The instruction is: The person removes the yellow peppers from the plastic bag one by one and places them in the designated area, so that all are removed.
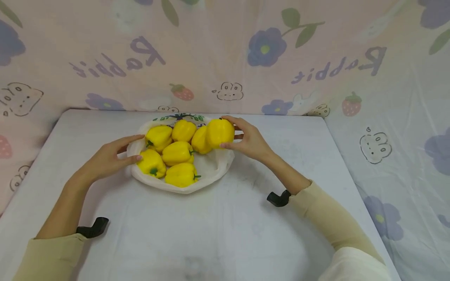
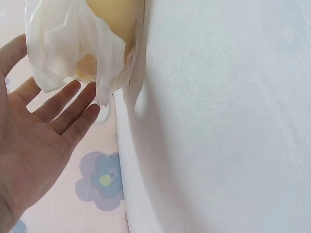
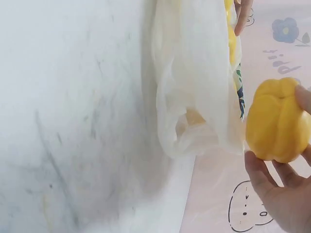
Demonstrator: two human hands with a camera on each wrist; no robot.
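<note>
A white plastic bag [image 1: 212, 175] with its mouth rolled open holds several yellow bell peppers [image 1: 177, 153] with green stems. At the bag's right side, my right hand [image 1: 251, 140] grips another yellow bell pepper [image 1: 220, 133], thumb below and fingers around its far side. The right wrist view shows that pepper [image 3: 277, 121] held beside the bag [image 3: 201, 73]. My left hand [image 1: 109, 158] touches the bag's left rim, thumb and forefinger apart. In the left wrist view, its fairly straight fingers [image 2: 73, 107] rest against the bag's outside [image 2: 63, 48].
The bag stands on a white-covered table [image 1: 218, 234], towards its back edge. Behind it hangs a pale curtain [image 1: 211, 50] printed with flowers, rabbits and strawberries. Black wrist mounts [image 1: 93, 228] sit by both sleeves.
</note>
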